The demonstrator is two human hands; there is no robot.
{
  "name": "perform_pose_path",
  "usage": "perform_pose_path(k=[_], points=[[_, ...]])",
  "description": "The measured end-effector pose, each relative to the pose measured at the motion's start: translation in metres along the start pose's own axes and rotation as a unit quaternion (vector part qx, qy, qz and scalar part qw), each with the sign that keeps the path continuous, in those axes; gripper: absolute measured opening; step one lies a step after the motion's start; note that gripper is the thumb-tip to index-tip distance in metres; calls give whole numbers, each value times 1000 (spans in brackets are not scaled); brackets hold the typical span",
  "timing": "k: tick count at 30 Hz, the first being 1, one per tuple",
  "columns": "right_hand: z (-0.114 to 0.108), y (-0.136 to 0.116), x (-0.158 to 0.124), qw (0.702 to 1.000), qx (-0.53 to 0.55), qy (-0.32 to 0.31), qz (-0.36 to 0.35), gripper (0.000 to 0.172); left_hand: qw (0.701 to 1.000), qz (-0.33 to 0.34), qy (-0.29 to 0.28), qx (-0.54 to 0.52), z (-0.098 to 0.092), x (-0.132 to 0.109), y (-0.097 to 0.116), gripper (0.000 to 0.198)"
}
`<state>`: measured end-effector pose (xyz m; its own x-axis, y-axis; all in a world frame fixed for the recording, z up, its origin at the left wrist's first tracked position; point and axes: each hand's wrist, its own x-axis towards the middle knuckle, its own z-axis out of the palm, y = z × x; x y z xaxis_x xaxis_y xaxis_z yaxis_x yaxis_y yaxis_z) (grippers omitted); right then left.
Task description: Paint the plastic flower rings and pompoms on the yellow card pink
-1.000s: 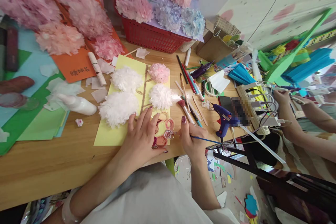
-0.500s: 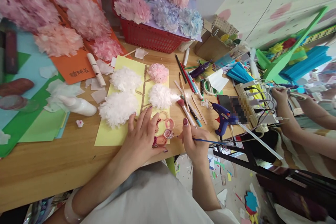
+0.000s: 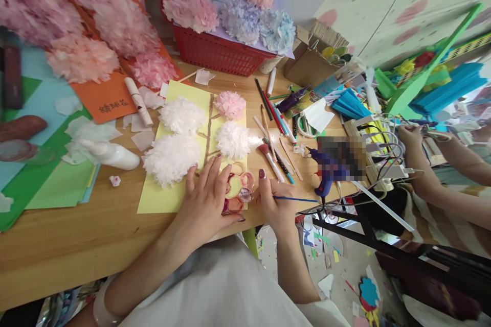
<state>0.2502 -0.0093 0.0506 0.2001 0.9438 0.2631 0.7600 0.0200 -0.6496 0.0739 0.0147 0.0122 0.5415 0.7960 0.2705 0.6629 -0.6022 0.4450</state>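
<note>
My left hand (image 3: pixel 205 196) rests flat with its fingers stretched over the lower part of a yellow sheet (image 3: pixel 151 199). Its forefinger and thumb lie along the left side of a flower-shaped paint palette (image 3: pixel 246 180) with reddish paint in its wells. In my right hand (image 3: pixel 278 208), closed fingers hold a thin blue-handled paintbrush (image 3: pixel 299 199); the brush's tip is hidden near the palette's right edge. White paper pompoms (image 3: pixel 172 158) and one pink pompom (image 3: pixel 230 106) lie on the sheet, beside a painted brown stem (image 3: pixel 209 127).
Brushes and pens (image 3: pixel 272 163) lie right of the sheet, then a blue glue gun (image 3: pixel 326 179) and a power strip (image 3: pixel 374 163) with cables. A white glue bottle (image 3: pixel 111 154) lies left. Behind stands a red basket (image 3: pixel 222 56). Another person's hands (image 3: pixel 410 138) are at far right.
My right hand has shifted left with the paintbrush, closer to the palette. My left hand stays in place. The view has moved slightly.
</note>
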Motion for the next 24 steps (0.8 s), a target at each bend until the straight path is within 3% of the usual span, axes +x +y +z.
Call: perform_pose_path(k=[4, 24], points=[[0, -1, -2, 999, -1, 39, 2, 69, 1000, 1, -4, 0, 0, 0, 0, 99], [6, -1, -4, 999, 14, 35, -33, 66, 1000, 6, -2, 23, 1, 0, 0, 99]])
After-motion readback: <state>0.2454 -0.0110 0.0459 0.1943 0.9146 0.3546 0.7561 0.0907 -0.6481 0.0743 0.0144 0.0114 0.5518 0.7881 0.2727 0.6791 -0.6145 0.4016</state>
